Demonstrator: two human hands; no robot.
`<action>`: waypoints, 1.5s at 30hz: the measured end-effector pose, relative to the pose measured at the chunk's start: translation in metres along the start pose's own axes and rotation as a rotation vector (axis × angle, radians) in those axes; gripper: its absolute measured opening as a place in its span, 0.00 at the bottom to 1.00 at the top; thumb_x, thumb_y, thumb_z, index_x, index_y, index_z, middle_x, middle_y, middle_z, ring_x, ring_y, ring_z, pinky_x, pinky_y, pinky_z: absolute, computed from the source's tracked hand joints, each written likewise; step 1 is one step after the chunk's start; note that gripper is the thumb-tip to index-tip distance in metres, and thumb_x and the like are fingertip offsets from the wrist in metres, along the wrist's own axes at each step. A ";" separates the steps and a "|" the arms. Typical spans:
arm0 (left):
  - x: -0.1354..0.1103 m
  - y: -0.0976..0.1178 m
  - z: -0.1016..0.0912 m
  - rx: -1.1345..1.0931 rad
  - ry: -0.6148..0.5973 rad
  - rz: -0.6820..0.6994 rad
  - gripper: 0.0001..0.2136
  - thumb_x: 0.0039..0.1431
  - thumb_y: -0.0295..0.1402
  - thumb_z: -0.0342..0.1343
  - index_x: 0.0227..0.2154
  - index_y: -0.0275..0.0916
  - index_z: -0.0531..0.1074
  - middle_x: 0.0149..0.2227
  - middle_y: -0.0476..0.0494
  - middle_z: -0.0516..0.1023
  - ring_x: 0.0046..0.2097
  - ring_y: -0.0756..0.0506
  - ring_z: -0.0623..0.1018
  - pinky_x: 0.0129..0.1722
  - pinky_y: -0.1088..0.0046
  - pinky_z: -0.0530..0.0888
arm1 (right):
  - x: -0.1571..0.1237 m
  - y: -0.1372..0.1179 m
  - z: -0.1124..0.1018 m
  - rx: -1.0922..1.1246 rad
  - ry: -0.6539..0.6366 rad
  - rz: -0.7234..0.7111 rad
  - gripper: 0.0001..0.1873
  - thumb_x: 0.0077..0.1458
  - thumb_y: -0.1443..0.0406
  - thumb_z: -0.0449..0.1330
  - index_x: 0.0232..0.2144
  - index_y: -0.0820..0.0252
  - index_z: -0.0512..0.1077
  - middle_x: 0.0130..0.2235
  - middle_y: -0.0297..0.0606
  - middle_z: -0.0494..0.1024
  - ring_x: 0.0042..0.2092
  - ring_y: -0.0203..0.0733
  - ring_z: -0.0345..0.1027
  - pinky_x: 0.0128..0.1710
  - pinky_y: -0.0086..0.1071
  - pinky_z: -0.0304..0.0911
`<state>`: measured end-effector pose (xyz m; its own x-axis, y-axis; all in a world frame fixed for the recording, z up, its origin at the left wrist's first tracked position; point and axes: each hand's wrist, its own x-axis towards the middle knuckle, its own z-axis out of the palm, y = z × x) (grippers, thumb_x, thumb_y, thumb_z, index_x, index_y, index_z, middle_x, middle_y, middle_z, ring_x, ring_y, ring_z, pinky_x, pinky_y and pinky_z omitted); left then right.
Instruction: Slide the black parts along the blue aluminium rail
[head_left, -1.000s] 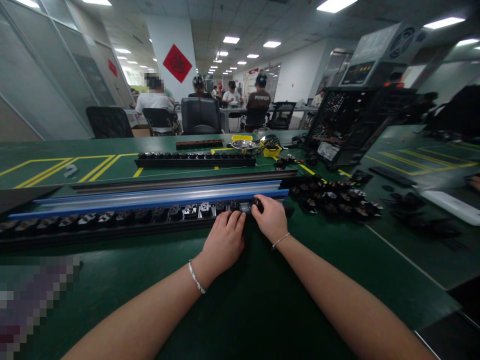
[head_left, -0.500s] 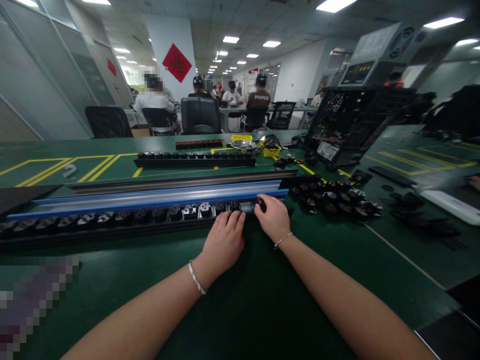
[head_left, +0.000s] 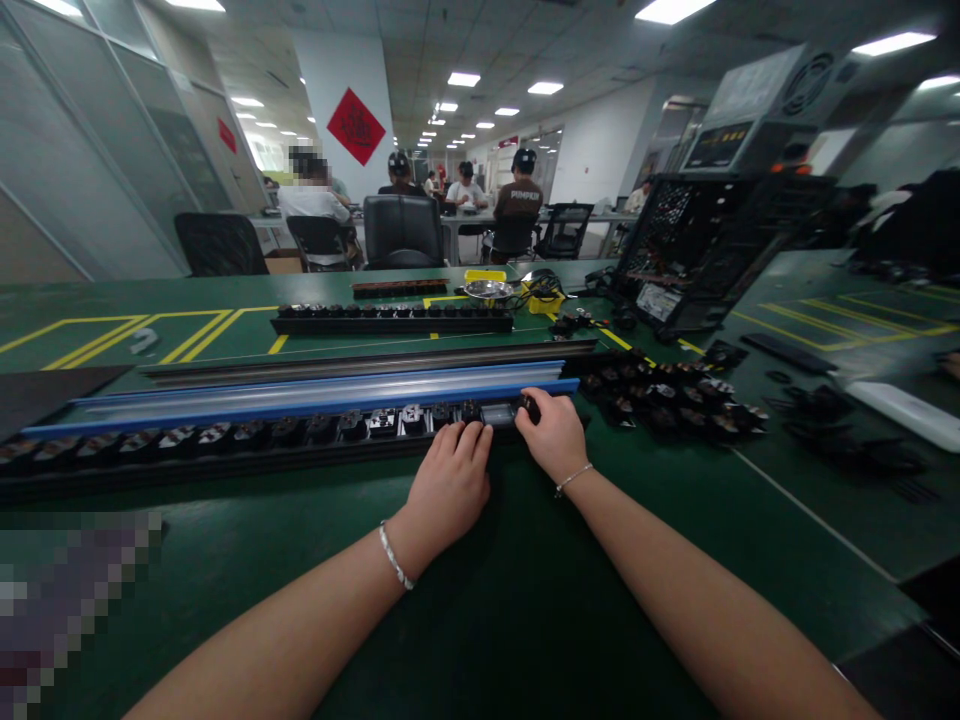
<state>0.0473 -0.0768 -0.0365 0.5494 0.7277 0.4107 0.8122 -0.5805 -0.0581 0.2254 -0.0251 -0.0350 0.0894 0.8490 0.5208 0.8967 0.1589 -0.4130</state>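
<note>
A long black rail [head_left: 225, 458] filled with several small socket modules [head_left: 382, 422] lies across the green table, with a blue-edged metal strip [head_left: 300, 392] just behind it. My left hand [head_left: 448, 482] rests on the rail's right part, fingers curled down onto its front edge. My right hand [head_left: 553, 432] is closed on a small black module [head_left: 527, 405] at the rail's right end. A pile of loose black modules [head_left: 667, 395] lies just right of that hand.
A second black rail [head_left: 391, 320] with modules lies further back, with a yellow box [head_left: 544, 300] and a metal dish [head_left: 487, 289] behind it. A black open-frame machine [head_left: 697, 250] stands at the right. Several people sit at a far table.
My right hand has shifted slightly to the right along the rail's end with the black module. The left hand has stayed in place.
</note>
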 end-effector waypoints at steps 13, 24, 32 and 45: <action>-0.002 0.002 -0.001 0.028 -0.008 -0.008 0.25 0.58 0.31 0.46 0.59 0.32 0.59 0.58 0.36 0.64 0.58 0.37 0.62 0.59 0.57 0.59 | 0.003 0.003 0.001 0.009 -0.011 -0.027 0.18 0.50 0.63 0.53 0.43 0.60 0.73 0.40 0.40 0.78 0.40 0.46 0.65 0.42 0.37 0.60; -0.002 0.001 0.001 0.000 0.002 -0.005 0.26 0.57 0.31 0.47 0.60 0.34 0.56 0.59 0.39 0.63 0.59 0.39 0.60 0.60 0.59 0.59 | 0.005 0.008 0.003 0.014 0.018 -0.024 0.18 0.50 0.63 0.52 0.43 0.59 0.73 0.38 0.40 0.77 0.39 0.46 0.65 0.41 0.37 0.61; -0.001 0.001 0.000 -0.007 0.000 -0.009 0.26 0.57 0.31 0.46 0.60 0.33 0.57 0.59 0.38 0.62 0.59 0.39 0.60 0.60 0.59 0.58 | 0.005 0.011 0.000 -0.006 0.033 0.010 0.18 0.50 0.63 0.52 0.42 0.59 0.73 0.38 0.41 0.78 0.39 0.47 0.65 0.41 0.38 0.62; 0.000 0.004 -0.003 -0.030 -0.001 -0.014 0.25 0.58 0.29 0.44 0.59 0.33 0.57 0.59 0.38 0.63 0.59 0.38 0.61 0.60 0.58 0.59 | 0.004 0.009 -0.007 -0.039 0.005 0.028 0.17 0.51 0.63 0.53 0.42 0.59 0.73 0.37 0.41 0.77 0.39 0.46 0.65 0.42 0.38 0.58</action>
<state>0.0494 -0.0804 -0.0337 0.5385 0.7358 0.4105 0.8133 -0.5813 -0.0250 0.2373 -0.0237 -0.0312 0.1170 0.8505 0.5127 0.9102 0.1147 -0.3980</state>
